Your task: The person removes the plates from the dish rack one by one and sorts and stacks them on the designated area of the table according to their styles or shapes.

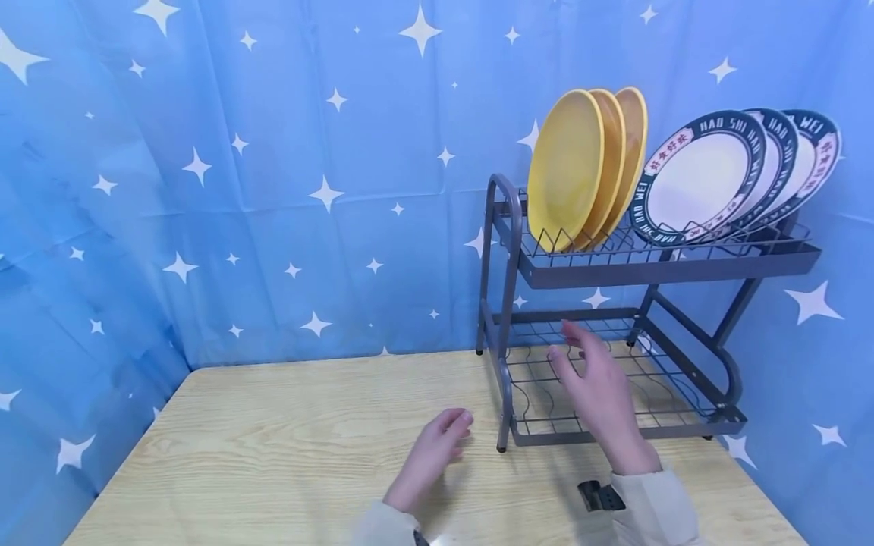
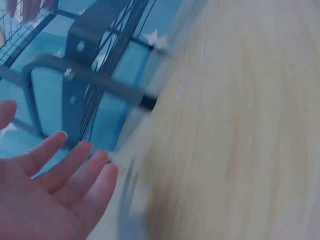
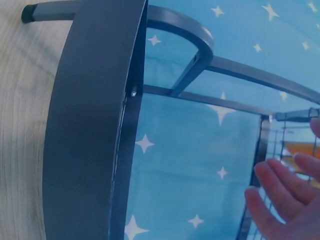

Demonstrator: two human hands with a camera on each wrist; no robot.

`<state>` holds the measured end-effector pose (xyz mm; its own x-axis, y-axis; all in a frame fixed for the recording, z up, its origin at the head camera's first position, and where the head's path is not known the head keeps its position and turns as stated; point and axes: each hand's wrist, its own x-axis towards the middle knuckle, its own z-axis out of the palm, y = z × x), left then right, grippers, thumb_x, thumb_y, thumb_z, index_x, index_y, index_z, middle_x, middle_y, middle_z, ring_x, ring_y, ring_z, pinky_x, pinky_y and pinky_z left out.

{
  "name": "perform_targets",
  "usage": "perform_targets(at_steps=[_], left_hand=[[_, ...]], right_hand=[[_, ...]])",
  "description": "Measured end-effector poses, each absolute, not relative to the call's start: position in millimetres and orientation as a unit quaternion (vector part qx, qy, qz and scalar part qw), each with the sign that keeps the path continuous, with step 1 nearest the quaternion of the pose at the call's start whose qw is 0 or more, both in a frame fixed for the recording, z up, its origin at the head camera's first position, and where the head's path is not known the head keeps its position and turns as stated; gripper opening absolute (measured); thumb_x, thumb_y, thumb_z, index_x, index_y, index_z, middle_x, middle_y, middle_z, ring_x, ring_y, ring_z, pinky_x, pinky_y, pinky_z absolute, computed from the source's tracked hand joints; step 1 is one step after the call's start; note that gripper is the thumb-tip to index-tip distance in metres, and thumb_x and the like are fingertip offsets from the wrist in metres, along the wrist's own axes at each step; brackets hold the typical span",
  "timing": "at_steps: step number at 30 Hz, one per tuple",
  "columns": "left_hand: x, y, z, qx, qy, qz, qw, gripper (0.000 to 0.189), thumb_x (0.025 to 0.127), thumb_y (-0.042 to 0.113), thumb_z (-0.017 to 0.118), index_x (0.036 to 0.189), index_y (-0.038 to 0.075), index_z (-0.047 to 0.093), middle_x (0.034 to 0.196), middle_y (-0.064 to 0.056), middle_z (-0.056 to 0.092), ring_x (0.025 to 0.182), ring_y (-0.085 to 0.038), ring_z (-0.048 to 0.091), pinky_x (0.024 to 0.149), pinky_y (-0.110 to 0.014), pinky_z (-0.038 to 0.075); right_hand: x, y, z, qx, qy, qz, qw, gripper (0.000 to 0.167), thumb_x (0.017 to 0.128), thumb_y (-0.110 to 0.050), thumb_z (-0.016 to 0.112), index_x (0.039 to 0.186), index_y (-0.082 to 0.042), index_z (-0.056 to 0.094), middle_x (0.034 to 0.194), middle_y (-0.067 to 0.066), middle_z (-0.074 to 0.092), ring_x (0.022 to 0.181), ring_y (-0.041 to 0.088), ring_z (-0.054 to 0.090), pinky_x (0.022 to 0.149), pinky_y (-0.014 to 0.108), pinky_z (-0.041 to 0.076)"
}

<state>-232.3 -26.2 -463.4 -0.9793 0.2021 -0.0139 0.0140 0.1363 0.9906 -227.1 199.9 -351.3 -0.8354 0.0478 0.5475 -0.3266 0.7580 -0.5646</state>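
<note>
1. Left hand (image 1: 430, 455) and right hand (image 1: 604, 390) grasp nothing, fingers loose, near the two-tier dish rack (image 1: 507, 303)
2. Three yellow plates (image 1: 565, 167) and three dark-rimmed lettered plates (image 1: 703, 178) lean in its upper tier (image 1: 669, 273); knocking the rack could topple them
3. Left-wrist view is blurred; right-wrist view crops its hand
</note>
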Motion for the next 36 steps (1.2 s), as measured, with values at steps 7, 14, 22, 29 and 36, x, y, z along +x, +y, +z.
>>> perform_targets(at_steps=[7,14,22,29,36], left_hand=[[-232.7,5.0,-476.6,0.061,0.675,0.729,0.097,0.055,0.085,0.054,0.046,0.12,0.012,0.053,0.117,-0.005,0.056,0.11,-0.026,0.049,0.089,-0.044,0.04],[-230.4,18.7,-487.7,0.06,0.657,0.745,0.103,0.053,0.084,0.054,0.047,0.121,0.017,0.053,0.118,0.001,0.055,0.112,-0.02,0.049,0.094,-0.04,0.037],[-231.0,24.8,-495.0,0.059,0.659,0.745,0.084,0.039,0.086,0.048,0.049,0.113,0.022,0.058,0.11,0.006,0.058,0.107,-0.015,0.051,0.094,-0.041,0.035],[-234.1,20.8,-498.9,0.073,0.694,0.709,0.102,0.034,0.087,0.048,0.048,0.114,0.029,0.056,0.108,0.014,0.058,0.108,-0.01,0.05,0.095,-0.043,0.034],[-238.8,18.0,-504.2,0.08,0.701,0.704,0.084,0.036,0.087,0.046,0.05,0.115,0.025,0.057,0.107,0.014,0.059,0.108,-0.009,0.05,0.092,-0.04,0.037]], right_hand=[[-216.7,191.6,-357.4,0.07,-0.867,0.409,0.274,0.052,0.089,-0.04,0.049,0.135,-0.019,0.036,0.125,0.006,0.049,0.112,0.029,0.046,0.089,0.049,0.036],[-207.9,184.3,-350.1,0.067,-0.841,0.436,0.313,0.049,0.089,-0.034,0.052,0.135,-0.025,0.036,0.123,0.003,0.051,0.109,0.024,0.048,0.088,0.046,0.038],[-203.3,184.1,-328.3,0.063,-0.811,0.447,0.372,0.051,0.088,-0.023,0.056,0.133,-0.035,0.035,0.12,-0.011,0.051,0.107,0.007,0.048,0.088,0.017,0.035],[-206.3,184.7,-302.5,0.111,-0.776,0.437,0.442,0.052,0.088,-0.015,0.056,0.135,-0.026,0.036,0.124,-0.006,0.051,0.111,0.01,0.047,0.092,0.02,0.034],[-215.4,185.7,-270.4,0.13,-0.751,0.412,0.499,0.055,0.086,-0.016,0.055,0.136,-0.025,0.033,0.125,-0.003,0.049,0.111,0.012,0.047,0.091,0.019,0.035]])
